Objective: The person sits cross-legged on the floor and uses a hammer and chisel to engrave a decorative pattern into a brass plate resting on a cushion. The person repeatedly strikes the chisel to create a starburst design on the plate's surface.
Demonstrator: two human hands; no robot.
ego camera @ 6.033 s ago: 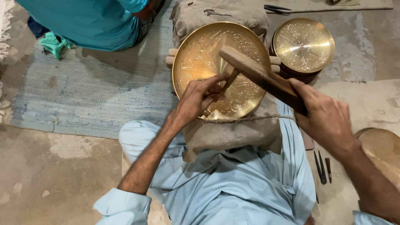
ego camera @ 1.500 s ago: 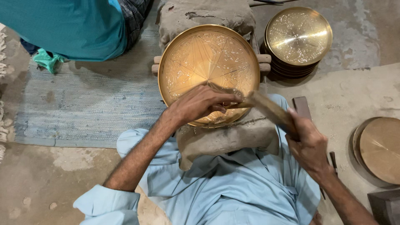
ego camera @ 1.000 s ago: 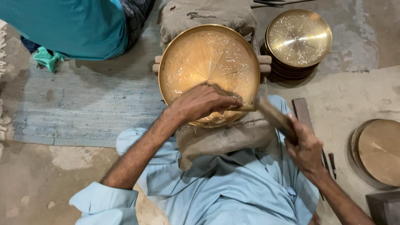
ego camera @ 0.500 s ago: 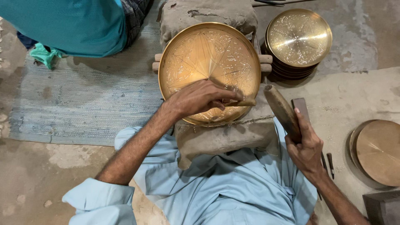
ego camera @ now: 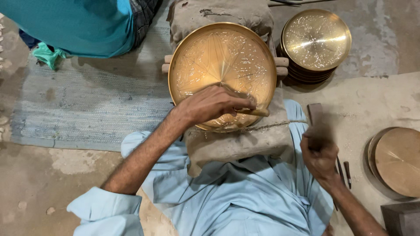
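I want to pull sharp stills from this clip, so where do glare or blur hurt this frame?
Head view: glare streaks the top plate of the stacked brass plates; the engraved brass tray is sharp with soft sheen; the right hand and its wooden mallet are motion-blurred; the left hand is crisp.

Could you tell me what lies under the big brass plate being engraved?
The brass plate rests on a brown padded cushion, with wooden bar ends showing at both sides. How they run beneath is covered.

Left hand (ego camera: 214, 105) clenched, right hand (ego camera: 320, 157) fisted.
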